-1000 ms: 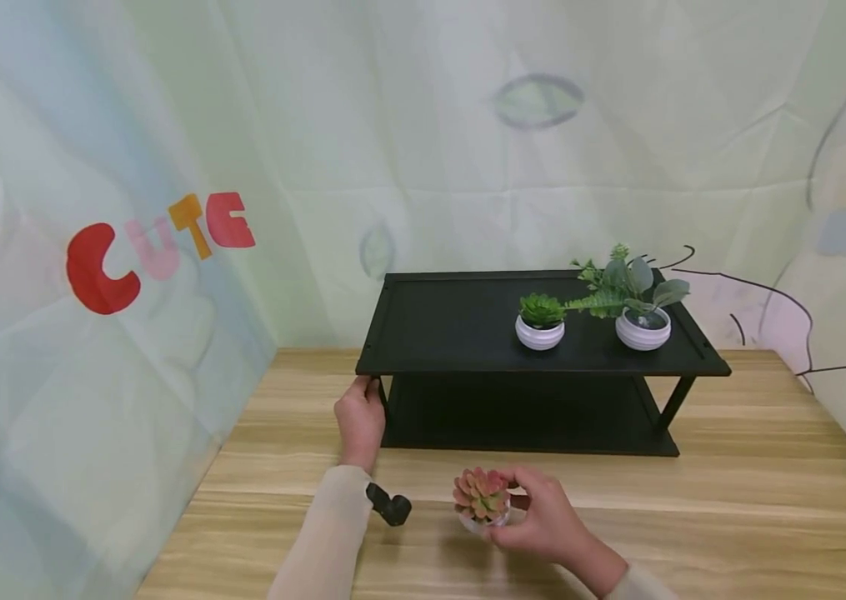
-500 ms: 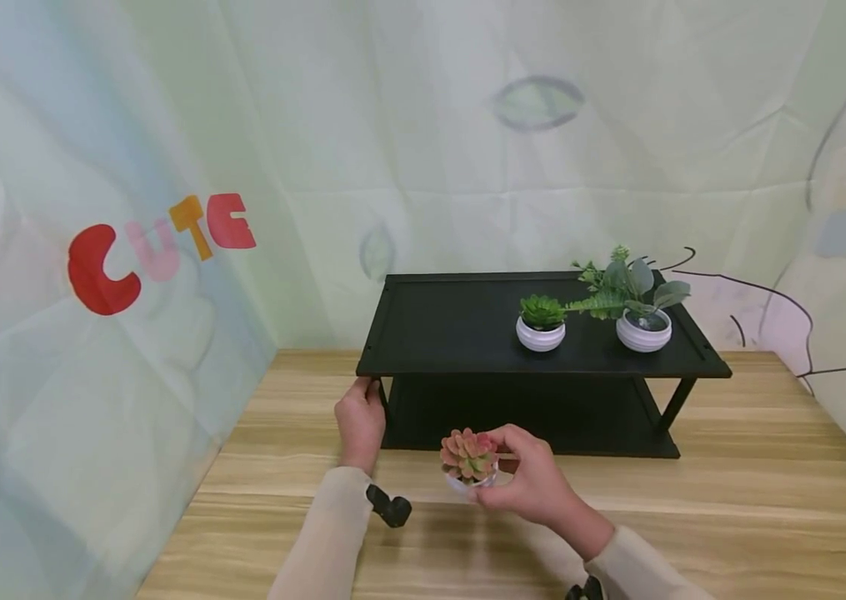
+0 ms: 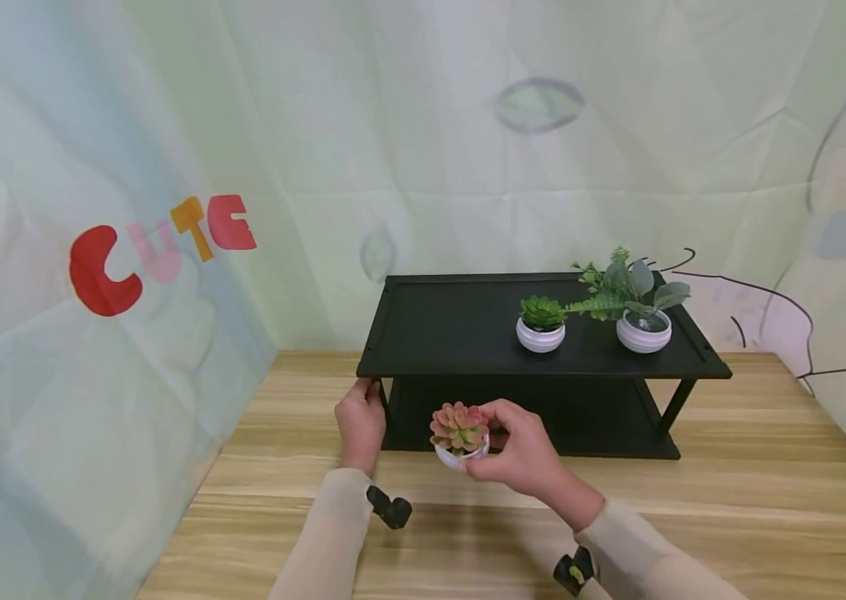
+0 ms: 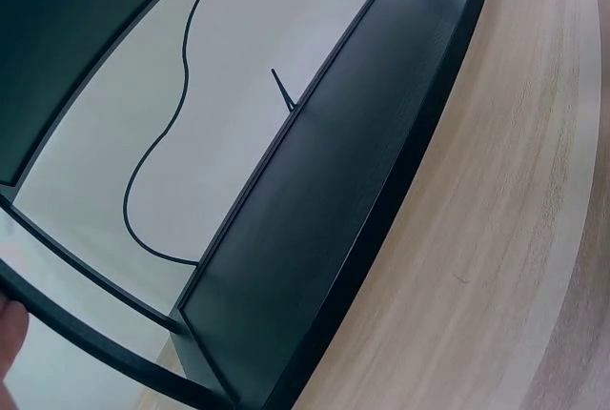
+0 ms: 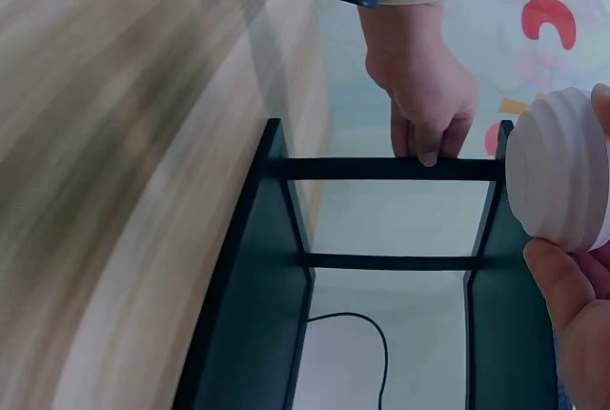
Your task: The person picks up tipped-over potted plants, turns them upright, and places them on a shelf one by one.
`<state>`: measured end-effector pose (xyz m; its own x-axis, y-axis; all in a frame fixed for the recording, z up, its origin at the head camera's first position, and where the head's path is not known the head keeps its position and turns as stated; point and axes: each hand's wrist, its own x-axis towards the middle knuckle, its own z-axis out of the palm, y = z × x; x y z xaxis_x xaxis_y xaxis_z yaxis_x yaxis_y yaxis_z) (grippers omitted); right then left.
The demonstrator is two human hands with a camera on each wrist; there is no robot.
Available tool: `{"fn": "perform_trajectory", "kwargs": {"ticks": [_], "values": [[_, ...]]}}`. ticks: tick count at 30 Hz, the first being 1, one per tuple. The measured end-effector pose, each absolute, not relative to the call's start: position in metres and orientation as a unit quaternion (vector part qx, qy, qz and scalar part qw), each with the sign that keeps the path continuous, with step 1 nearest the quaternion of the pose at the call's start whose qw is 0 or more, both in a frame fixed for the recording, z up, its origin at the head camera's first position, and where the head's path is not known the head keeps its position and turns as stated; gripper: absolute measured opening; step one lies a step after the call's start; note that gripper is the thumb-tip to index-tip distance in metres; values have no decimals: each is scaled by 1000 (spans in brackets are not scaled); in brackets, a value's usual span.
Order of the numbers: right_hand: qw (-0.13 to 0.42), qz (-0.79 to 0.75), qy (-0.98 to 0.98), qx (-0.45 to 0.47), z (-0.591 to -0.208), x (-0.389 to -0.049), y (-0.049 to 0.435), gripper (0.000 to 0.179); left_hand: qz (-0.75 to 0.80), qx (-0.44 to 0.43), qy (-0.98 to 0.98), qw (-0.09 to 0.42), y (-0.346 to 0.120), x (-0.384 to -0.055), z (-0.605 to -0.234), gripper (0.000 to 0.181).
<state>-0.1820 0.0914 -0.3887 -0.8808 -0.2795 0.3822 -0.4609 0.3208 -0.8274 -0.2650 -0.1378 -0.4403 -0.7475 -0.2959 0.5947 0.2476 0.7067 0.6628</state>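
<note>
My right hand [image 3: 523,450] pinches the white pot of a pink-red succulent [image 3: 459,427] between thumb and fingers, above the table in front of the shelf. In the right wrist view the ribbed white pot [image 5: 558,172] shows its side and base, while the plant is out of sight. At the left end of the black two-tier shelf [image 3: 453,325], my left hand [image 3: 361,423] holds a side post. The right wrist view shows the left hand [image 5: 424,95] with its fingers curled over that post [image 5: 381,169]; the left wrist view catches only a fingertip.
On the top tier's right half stand a small green succulent [image 3: 541,323] and a taller leafy plant [image 3: 640,321], both in white pots. The lower tier [image 3: 580,417] lies close above the wooden table [image 3: 768,483]. A printed curtain [image 3: 438,125] hangs behind.
My right hand has lifted the pink-red succulent off the table and carried it forward and slightly left, toward the shelf. The left hand stays at the post.
</note>
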Motion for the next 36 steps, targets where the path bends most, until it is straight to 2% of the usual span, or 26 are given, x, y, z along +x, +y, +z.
{"fn": "perform_trajectory", "kwargs": {"ticks": [27,36], "values": [[87,543,-806,221,-352,-220,74,38,-375,18,-851,367,-136,-266,-437,9],[94,542,-809,206,-345,-232,69,40,-377,23,-856,354,-138,-267,-441,11]]}}
